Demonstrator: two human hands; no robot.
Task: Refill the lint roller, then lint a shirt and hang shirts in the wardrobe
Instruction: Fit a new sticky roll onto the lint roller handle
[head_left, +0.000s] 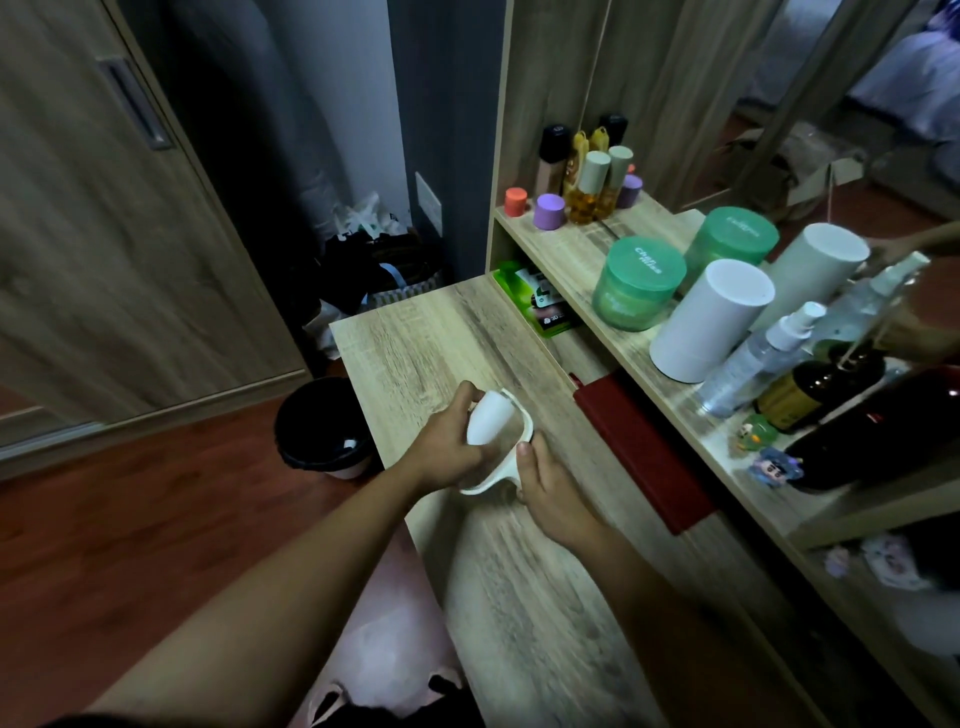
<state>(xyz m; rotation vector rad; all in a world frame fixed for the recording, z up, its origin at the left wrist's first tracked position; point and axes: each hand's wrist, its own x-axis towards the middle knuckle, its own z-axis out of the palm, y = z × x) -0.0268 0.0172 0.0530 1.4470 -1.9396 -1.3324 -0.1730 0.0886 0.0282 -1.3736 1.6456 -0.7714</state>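
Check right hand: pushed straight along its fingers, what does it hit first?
The right hand holds the lint roller; next in line is probably the left hand, close ahead. Depth unclear.

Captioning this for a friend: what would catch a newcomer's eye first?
Both hands meet at centre over the wooden desk: the left hand grips the white lint roller, the right hand holds its handle. To their right, a shelf carries a green jar and a white cylinder.

left hand (451, 448), right hand (551, 489), gripping lint roller (491, 415)
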